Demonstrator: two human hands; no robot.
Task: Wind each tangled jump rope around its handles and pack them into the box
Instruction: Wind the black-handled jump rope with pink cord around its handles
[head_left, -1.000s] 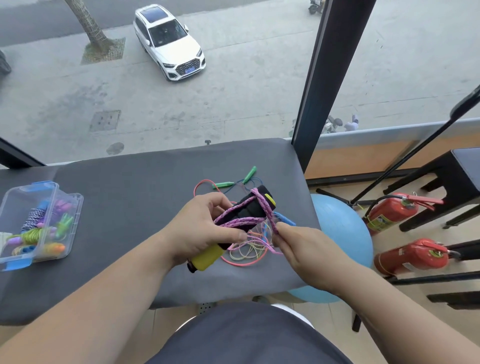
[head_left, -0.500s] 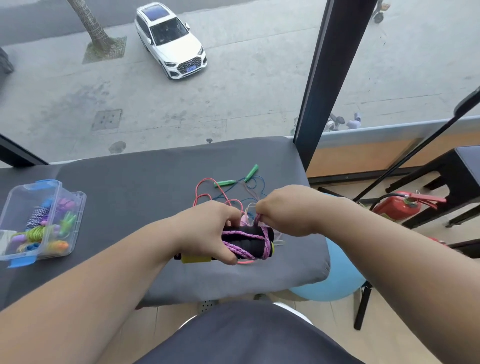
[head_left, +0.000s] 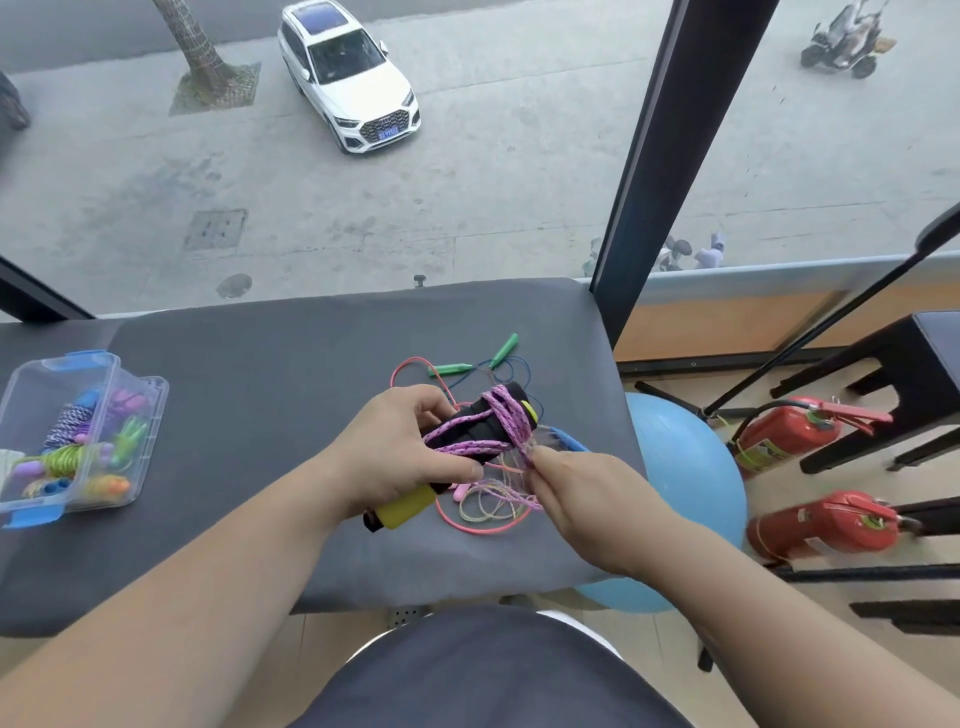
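Observation:
My left hand (head_left: 402, 457) grips a pair of black handles with yellow ends (head_left: 467, 441), held above the grey padded table (head_left: 249, 415). A purple braided rope (head_left: 498, 421) is wound around those handles in several turns. My right hand (head_left: 582, 488) pinches the loose end of that rope just right of the handles. Under my hands lies a tangle of thin ropes (head_left: 485, 506) in pink, yellow and blue, with two green handles (head_left: 501, 351) behind. The clear plastic box (head_left: 78, 436) at the left holds several wound ropes.
The table's right edge is close to my right hand; a blue exercise ball (head_left: 685, 467) sits below it. Two red fire extinguishers (head_left: 810, 525) and black stands (head_left: 893, 395) fill the floor on the right. A dark window post (head_left: 654, 156) rises behind the table.
My right hand came from over the top of the handles down to their right side, drawing the purple rope round. The handles tilted from level to yellow end down-left.

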